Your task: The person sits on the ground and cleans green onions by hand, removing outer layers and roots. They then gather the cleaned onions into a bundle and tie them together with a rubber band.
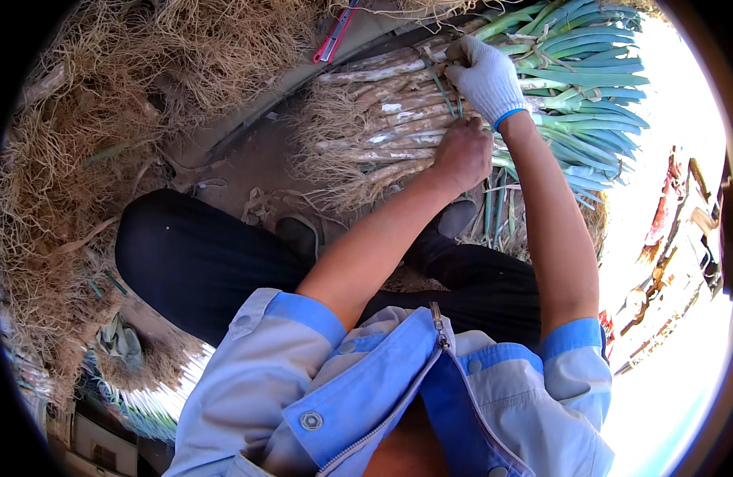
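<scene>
Seen from above, seated low, dark-trousered knees (199,262) drawn up over packed brown earth (247,171).

Ahead, lying on its side across that ground: a thick bundle of long green onions with soil-streaked white stalks (398,119), tangled pale roots to the left, blue-green leaves (589,87) fanning to the right.

Bare left hand (462,151) pressed down on the near side of the bundle at mid-stalk, fingers curled closed and tucked against the stalks, apparently to keep the stalks squeezed together and stop the bundle rolling; whether anything is pinched beneath, impossible to tell.

White knitted work glove with a blue cuff on the right hand (487,79), set on top of the bundle just beyond the left hand, fingers bent and closed over a thin greenish tie band (439,83) crossing the stalks, seemingly holding it taut around them.

Both hands close together at the point where white stalk turns to green, a sensible place for a binding to grip.

Heaped dry straw-coloured trimmed roots (88,135) along the left edge of the ground. A red-handled tool (334,36) lying beyond the bundle, well apart from either hand.
</scene>
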`<state>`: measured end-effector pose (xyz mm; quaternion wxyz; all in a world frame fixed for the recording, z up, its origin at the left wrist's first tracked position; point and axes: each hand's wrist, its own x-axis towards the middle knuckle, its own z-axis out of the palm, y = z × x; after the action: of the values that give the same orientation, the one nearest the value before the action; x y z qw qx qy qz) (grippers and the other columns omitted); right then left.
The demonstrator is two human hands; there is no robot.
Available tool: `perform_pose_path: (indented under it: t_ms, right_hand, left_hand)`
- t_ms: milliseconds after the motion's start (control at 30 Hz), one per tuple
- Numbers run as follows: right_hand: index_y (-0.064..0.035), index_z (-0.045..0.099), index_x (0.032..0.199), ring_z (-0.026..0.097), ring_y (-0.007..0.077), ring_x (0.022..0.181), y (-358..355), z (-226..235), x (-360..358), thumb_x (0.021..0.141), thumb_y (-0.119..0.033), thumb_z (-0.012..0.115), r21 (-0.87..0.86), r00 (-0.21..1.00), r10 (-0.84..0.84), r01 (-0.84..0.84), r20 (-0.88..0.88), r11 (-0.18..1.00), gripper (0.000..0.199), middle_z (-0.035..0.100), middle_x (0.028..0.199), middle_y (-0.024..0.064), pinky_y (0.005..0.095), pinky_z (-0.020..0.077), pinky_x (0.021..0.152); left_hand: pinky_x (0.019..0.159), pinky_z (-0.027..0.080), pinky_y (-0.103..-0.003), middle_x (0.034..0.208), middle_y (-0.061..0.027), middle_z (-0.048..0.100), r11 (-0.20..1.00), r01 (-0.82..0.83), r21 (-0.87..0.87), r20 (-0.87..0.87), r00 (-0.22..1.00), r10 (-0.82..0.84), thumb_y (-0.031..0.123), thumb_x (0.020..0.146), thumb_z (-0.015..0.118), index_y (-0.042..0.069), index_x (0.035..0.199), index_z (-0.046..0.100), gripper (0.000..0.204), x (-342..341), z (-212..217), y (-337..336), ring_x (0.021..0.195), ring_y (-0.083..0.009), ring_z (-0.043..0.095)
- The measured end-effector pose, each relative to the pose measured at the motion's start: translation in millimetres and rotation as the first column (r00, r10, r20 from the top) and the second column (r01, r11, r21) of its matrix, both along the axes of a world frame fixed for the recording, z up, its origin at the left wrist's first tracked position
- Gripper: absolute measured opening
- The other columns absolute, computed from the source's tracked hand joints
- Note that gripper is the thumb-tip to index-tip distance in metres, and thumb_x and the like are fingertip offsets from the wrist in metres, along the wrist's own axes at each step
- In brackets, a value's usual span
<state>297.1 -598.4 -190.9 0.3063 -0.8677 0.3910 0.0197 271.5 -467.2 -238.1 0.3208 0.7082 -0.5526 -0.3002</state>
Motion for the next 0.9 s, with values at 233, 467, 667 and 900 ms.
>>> perform_pose_path:
  t_ms: [233,467,667,900]
  right_hand:
    - [-0.0112,0.073,0.09,0.066,0.0392,0.088,14.3,-0.4,-1.5,0.081,-0.018,0.062,-0.177,0.977,0.198,-0.21,-0.084,0.961,0.016,0.068,0.092,0.0193,0.0479,0.0535,0.079]
    - [-0.0105,0.072,0.095,0.067,0.0396,0.092,30.5,9.8,4.4,0.081,-0.019,0.062,-0.104,0.967,0.186,-0.207,-0.176,0.973,0.019,0.069,0.096,0.0218,0.0485,0.0536,0.081]
    - [-0.0053,0.065,0.098,0.066,0.0444,0.09,37.0,-9.7,12.6,0.077,-0.015,0.062,-0.097,0.981,-0.111,0.097,-0.158,0.991,0.024,0.069,0.089,0.0251,0.0497,0.0529,0.081]
    - [-0.0009,0.063,0.105,0.044,0.0121,0.044,5.1,-5.3,0.3,0.078,0.001,0.059,0.822,0.817,-0.539,0.442,-0.204,0.359,0.028,0.057,0.068,0.004,0.0281,0.0331,0.04]
  left_hand:
    - [0.086,0.05,-0.046,0.091,-0.0206,0.068,0.964,-0.158,-0.215,-0.131,0.983,0.132,0.013,0.077,0.061,0.002,0.085,0.069,0.016,-6.1,-17.5,0.9,0.091,-0.0353,0.064]
    - [0.091,0.048,-0.048,0.1,-0.0179,0.07,0.981,-0.138,-0.139,-0.136,0.983,0.119,0.018,0.08,0.064,0.005,0.1,0.067,0.024,-10.8,-24.5,3.9,0.101,-0.0361,0.064]
    - [0.095,0.047,-0.047,0.103,-0.0188,0.07,0.924,-0.36,-0.129,-0.366,0.883,0.293,0.016,0.085,0.056,0.005,0.103,0.067,0.024,-16.6,-10.4,8.8,0.104,-0.0353,0.064]
    - [0.085,0.05,-0.044,0.084,-0.0177,0.068,0.995,-0.079,-0.061,-0.073,0.995,0.075,0.015,0.076,0.061,0.002,0.08,0.067,0.015,-1.1,-14.5,0.6,0.087,-0.0343,0.064]
